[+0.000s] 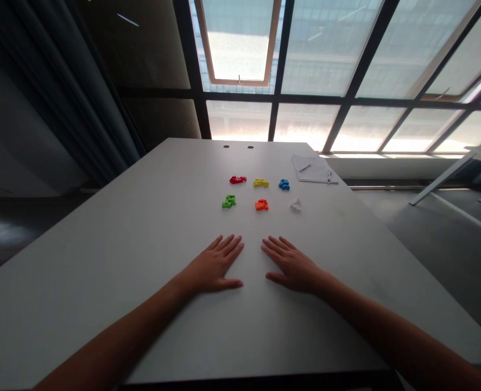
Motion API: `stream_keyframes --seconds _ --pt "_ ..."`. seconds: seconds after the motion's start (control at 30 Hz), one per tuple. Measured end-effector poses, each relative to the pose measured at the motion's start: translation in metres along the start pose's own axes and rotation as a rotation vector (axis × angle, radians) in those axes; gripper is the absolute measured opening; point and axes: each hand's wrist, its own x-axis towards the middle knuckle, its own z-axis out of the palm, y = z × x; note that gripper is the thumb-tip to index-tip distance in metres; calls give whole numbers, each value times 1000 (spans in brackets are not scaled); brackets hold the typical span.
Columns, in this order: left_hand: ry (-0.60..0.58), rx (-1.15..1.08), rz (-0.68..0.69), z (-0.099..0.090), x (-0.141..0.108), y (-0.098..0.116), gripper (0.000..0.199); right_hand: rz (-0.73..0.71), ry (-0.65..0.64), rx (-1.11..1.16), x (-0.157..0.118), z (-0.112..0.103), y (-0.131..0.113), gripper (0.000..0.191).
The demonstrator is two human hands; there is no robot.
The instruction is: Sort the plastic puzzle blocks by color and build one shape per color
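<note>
Resting palm down on the table (pixel 81 255), the left hand (pixel 211 266) lies flat with its fingers spread, holding nothing. Its fingertips point ahead, and the nearest thing to them is the green piece (pixel 229 202), a little ahead and toward the middle. Farther ahead of the hands, the red piece (pixel 238 180) lies at the back left of two loose rows. The yellow piece (pixel 260 183) lies next along that back row, and the orange piece (pixel 261 205) sits in the front row, ahead of the gap between the hands. The blue piece (pixel 284 184) lies toward the right of the back row, and the white piece (pixel 295 205) lies ahead of the right hand (pixel 293 266), closest to its fingers. That hand is also flat, spread and empty, and the two hands are apart, with bare tabletop between them. All six pieces lie separate, and none touches a hand. They look like small, notched blocks of stiff plastic, probably light and somewhat slick, so a fingertip pinch on opposite outer edges or notches seems the surest hold; a firm press could make one skid. Farther right of the right hand, beyond the pieces, lie papers (pixel 314 169) with a pen (pixel 304 167) on top.
</note>
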Motion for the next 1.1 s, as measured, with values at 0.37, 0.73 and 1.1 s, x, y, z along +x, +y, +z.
stream_keyframes --seconds 0.37,0.73,1.1 --pt "37 -26 6 -1 -5 5 107 10 53 -6 -9 8 -3 71" --pt "193 -150 0 -2 -2 -2 58 11 52 -3 -5 4 2 60" --pt "414 -88 -130 -35 12 -34 28 -60 69 -67 0 -6 0 54"
